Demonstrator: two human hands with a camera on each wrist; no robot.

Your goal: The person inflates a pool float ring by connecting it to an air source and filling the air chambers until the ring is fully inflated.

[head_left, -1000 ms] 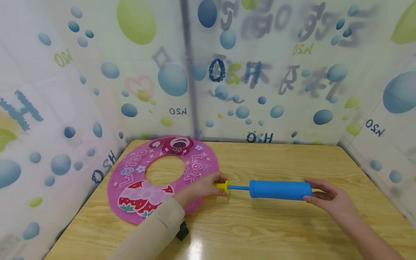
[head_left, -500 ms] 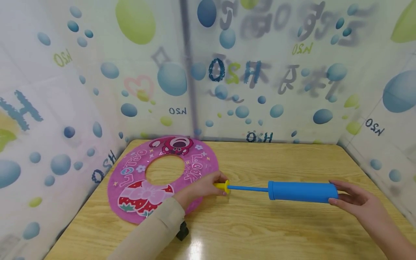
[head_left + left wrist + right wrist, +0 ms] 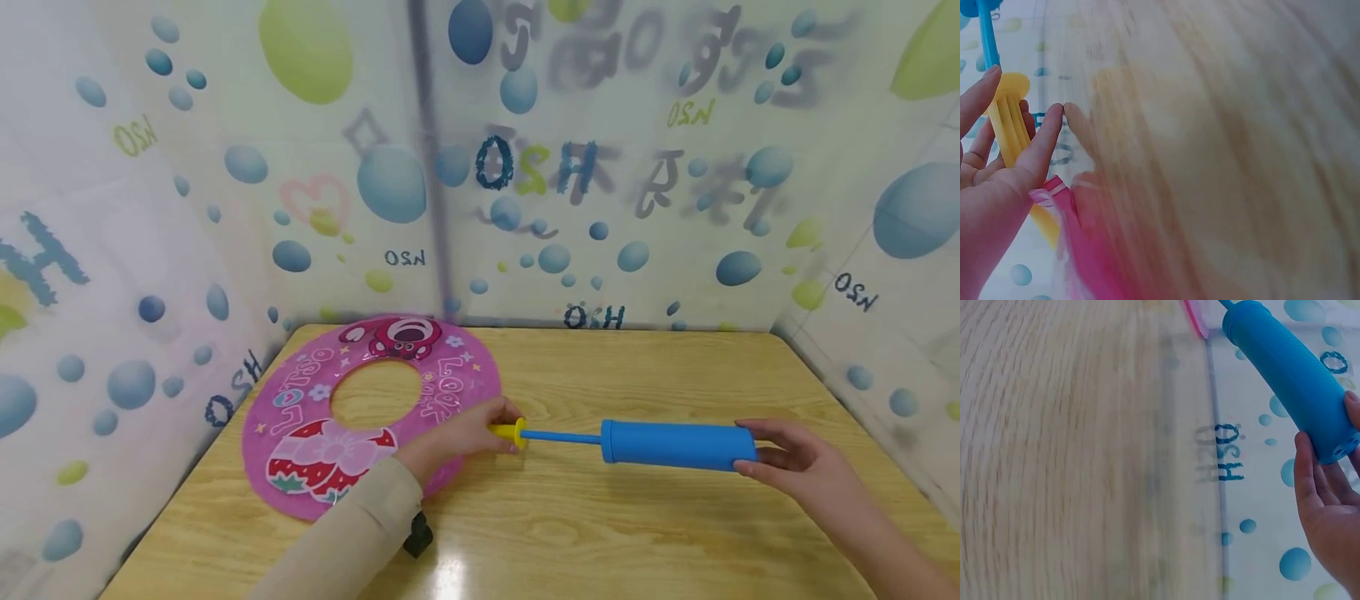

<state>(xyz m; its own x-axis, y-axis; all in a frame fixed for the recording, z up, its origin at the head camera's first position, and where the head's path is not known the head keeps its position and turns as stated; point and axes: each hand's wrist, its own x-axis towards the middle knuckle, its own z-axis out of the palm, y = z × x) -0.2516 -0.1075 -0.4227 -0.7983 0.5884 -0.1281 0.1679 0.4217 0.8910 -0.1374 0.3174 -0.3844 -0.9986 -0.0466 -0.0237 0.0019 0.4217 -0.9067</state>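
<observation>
A hand air pump with a blue barrel [image 3: 678,444] lies level between my two hands, a little above the table. Its thin blue rod [image 3: 561,437] stands partly out of the barrel and ends in a yellow handle [image 3: 1010,125]. My left hand [image 3: 476,429] grips that handle. With fingertips and thumb my right hand [image 3: 798,457] holds the far end of the barrel, where small holes show in the right wrist view. Behind my left forearm lies a pink swim ring [image 3: 262,450] with a bear and strawberries printed on it; the forearm hides part of its near side.
All this is on a wood-grain table [image 3: 645,367]. A patterned curtain [image 3: 645,167] with bubbles and letters hangs behind and at both sides. Below my left sleeve [image 3: 352,525] shows a small black object [image 3: 418,535].
My right hand first draws the barrel right, baring more rod, then brings it slightly back left. The left hand stays on the handle. The head view shifts a little.
</observation>
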